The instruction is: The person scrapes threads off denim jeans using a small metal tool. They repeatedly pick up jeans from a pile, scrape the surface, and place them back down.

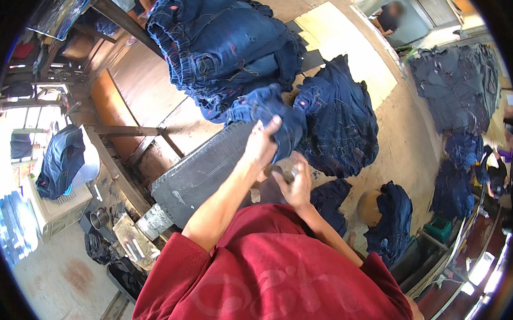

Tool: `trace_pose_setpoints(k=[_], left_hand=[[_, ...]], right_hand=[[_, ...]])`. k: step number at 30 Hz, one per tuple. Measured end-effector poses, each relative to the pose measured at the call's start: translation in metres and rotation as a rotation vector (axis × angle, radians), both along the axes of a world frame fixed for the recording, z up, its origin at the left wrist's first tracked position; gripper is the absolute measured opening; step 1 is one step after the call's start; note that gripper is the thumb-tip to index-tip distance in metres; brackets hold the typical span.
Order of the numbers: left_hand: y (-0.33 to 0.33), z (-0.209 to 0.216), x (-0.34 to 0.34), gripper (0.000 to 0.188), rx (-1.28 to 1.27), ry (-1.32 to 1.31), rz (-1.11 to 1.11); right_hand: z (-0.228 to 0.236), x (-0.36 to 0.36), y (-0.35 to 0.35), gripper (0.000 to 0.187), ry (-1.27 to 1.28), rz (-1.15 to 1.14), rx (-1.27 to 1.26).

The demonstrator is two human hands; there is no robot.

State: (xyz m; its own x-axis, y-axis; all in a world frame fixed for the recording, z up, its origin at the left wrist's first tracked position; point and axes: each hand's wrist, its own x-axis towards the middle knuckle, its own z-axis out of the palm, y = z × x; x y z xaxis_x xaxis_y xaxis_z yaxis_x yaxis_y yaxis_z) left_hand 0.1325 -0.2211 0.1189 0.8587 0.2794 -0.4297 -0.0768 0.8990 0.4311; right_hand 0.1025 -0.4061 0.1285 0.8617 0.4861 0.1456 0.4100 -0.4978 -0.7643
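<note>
At far left, a pale-blue stack (13, 224), apparently cloth, blurred near the lens edge. Just right, a dark-blue garment (59, 161) draped over a white chair (90, 165), above a beige vented box (65, 213); inside hidden. Next, a metal mug (99, 218), inside too dark to read, and a bunched black plastic bag (95, 245), contents unseen.

Toward the centre, a narrow, dark-covered tabletop (201, 172), slanting up to the right, with a large denim heap (227, 44) beyond its far end. At that end, left grip (261, 146), thumb raised, fingers against a blue denim garment (289, 127); cannot tell whether closed on the cloth. Just below and right, right grip (295, 182), fingers half curled near the garment's lower edge; cannot tell whether pinching anything.

By judgement, one garment in progress, with many more in the large heap and in a second denim heap (335, 117) just right of it; cannot tell finished pieces from waiting ones, loose threads showing on both heaps.

Farther right, a denim piece (392, 217) partly over a round tan object (370, 208); then a green basket (436, 229), contents too small to make out. At far right, spread dark-grey cloth (460, 83).
</note>
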Motion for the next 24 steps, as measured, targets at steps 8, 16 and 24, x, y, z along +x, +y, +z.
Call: trace_pose_setpoints(k=[8,16,24], left_hand=[[0.069,0.002,-0.115,0.05,0.016,0.258,0.236],[0.057,-0.001,-0.318,0.045,0.207,0.393,-0.222],[0.113,0.05,-0.444,0.055,0.753,0.871,-0.472]], right_hand=[[0.017,-0.002,0.043,0.041,0.335,0.451,-0.084],[0.05,-0.049,0.063,0.037,1.015,0.793,0.048],[0.051,0.01,0.055,0.052,0.783,0.663,-0.151]])
